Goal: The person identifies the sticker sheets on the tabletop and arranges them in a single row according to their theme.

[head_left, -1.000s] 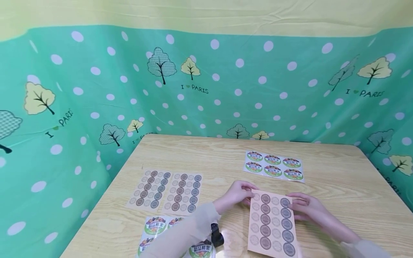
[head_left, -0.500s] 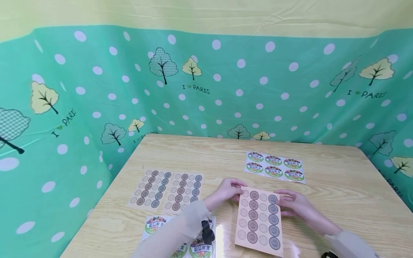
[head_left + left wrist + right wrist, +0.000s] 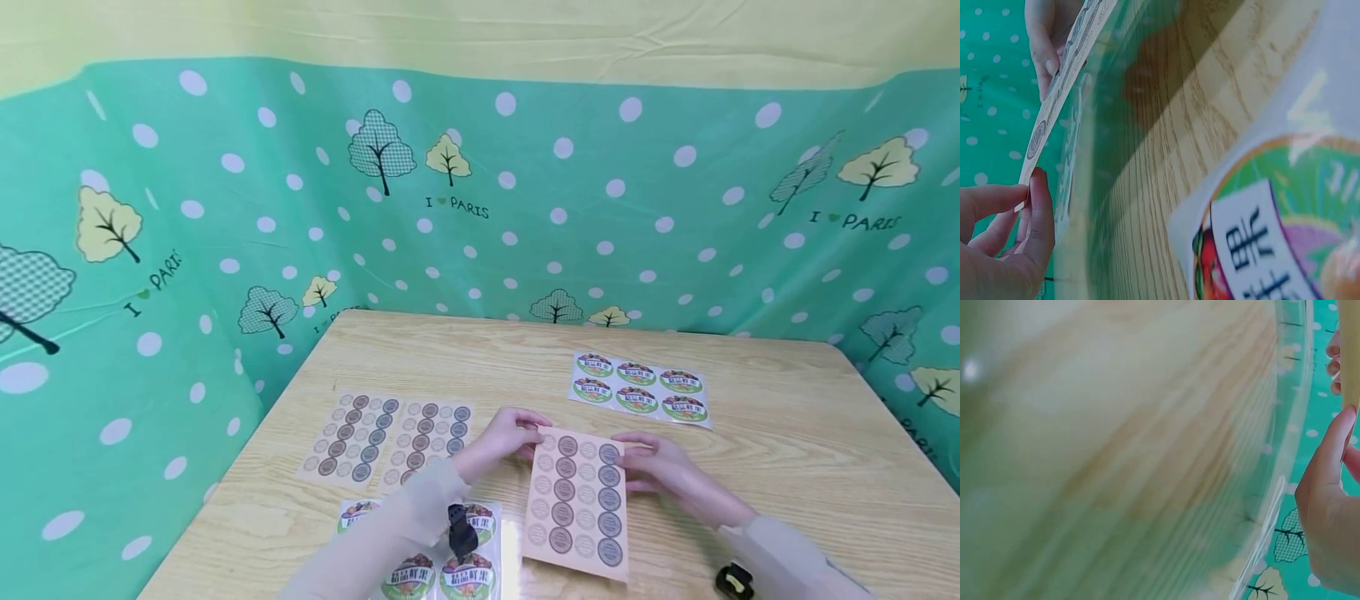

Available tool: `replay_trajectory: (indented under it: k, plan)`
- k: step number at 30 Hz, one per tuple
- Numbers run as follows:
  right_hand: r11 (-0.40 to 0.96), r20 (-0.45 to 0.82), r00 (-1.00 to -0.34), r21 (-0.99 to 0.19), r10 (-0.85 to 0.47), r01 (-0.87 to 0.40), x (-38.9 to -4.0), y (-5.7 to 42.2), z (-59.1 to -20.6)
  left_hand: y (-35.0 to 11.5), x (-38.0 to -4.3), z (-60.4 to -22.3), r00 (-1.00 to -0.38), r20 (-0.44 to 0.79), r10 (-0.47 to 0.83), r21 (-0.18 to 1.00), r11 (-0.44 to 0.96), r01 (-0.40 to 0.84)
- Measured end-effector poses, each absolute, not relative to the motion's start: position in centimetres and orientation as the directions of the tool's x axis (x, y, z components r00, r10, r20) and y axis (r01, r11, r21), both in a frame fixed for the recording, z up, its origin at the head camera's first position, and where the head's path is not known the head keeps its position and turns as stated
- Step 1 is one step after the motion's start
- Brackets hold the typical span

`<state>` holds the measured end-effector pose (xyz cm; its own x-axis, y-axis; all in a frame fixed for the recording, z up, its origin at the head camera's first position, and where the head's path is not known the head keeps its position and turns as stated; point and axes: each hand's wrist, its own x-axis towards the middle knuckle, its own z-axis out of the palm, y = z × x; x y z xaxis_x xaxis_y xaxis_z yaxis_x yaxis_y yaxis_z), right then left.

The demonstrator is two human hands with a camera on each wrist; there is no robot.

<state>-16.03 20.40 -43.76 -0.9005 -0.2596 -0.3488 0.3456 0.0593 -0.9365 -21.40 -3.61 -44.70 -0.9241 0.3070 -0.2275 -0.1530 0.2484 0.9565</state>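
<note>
Both hands hold a tan sticker sheet (image 3: 575, 504) printed with columns of round brown, grey and pale stickers. My left hand (image 3: 501, 437) pinches its upper left corner, and my right hand (image 3: 663, 468) grips the upper right edge. In the left wrist view the sheet (image 3: 1054, 103) appears edge-on, raised off the table, with the thumb and fingers of the left hand (image 3: 1007, 231) pinching its near corner. The right wrist view shows the right hand (image 3: 1332, 512) at the sheet's edge (image 3: 1350, 350), with fingertips of the other hand beyond.
Two similar tan sheets (image 3: 348, 440) lie side by side on the wooden table (image 3: 780, 433), left of the hands. A white sheet of oval fruit stickers (image 3: 637, 387) lies toward the back. Another fruit sticker sheet (image 3: 487, 533) lies under the left forearm. A green dotted curtain (image 3: 480, 208) surrounds the table.
Both hands have carried the tan sheet leftward, and slightly farther from me, across the table. The other sheets stay where they were.
</note>
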Motion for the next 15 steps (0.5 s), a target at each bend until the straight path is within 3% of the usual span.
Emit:
replay_trajectory:
  k: [15]
  plan:
    - [0.013, -0.336, -0.888, -0.937, -0.313, 0.350, -18.0, 17.8, -43.9, -6.4, -22.7, -44.3, -0.932, -0.229, 0.282, 0.947, 0.287, -0.146]
